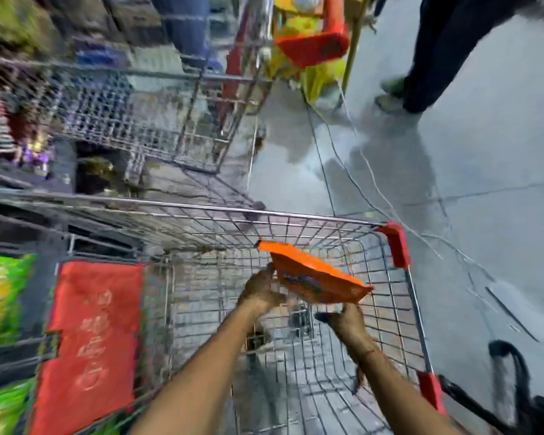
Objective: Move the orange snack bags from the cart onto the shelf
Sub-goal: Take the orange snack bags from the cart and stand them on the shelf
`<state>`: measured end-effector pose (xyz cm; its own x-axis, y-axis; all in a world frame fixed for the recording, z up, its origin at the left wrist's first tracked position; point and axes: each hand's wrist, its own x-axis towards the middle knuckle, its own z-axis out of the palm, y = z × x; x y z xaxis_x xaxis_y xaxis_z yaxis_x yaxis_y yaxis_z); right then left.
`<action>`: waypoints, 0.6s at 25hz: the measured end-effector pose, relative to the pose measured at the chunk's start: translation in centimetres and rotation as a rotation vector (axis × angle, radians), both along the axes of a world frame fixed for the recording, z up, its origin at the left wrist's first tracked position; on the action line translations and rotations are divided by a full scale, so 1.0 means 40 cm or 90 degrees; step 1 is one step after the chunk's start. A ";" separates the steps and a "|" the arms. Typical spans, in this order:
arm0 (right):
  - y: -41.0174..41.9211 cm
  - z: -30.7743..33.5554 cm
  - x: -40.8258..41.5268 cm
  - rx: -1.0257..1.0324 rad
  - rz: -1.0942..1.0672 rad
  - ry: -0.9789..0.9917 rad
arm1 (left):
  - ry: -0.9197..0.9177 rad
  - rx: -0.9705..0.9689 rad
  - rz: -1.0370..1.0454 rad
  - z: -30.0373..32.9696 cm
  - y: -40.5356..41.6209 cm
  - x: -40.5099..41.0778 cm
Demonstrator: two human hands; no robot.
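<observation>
- An orange snack bag (314, 277) hung in the air above the basket of a wire cart (296, 227), tilted so that its far corner pointed up and to the left and its near corner dipped to the right.
- The left hand (261, 293) was at the bag's left edge, its fingers curled against the underside and gripping the bag there.
- The right hand (346, 321) sat just below the bag's lower right corner, palm up and fingers loosely spread; blur hid whether it touched the bag, so its grip could not be told.
- The bag lay between the two hands, above and slightly ahead of both.
- Both bare forearms reached in from the near edge of the view, over the cart's basket.
- A red panel (91, 337) with pale printing stood at the cart's left side.
- Green packets (4, 296) showed at the far left, blurred.
- A second wire cart (132, 111) stood farther off, to the upper left.
- Thin cables (343, 164) trailed across the grey floor (484, 183).
- Another person's dark trouser legs (434, 48) stood at the upper right.
</observation>
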<state>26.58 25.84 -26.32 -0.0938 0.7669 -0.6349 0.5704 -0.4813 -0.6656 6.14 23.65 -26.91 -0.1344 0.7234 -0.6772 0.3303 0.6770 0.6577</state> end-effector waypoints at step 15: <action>-0.025 0.089 -0.063 -0.002 0.048 0.234 | -0.063 0.135 0.051 0.099 -0.084 -0.102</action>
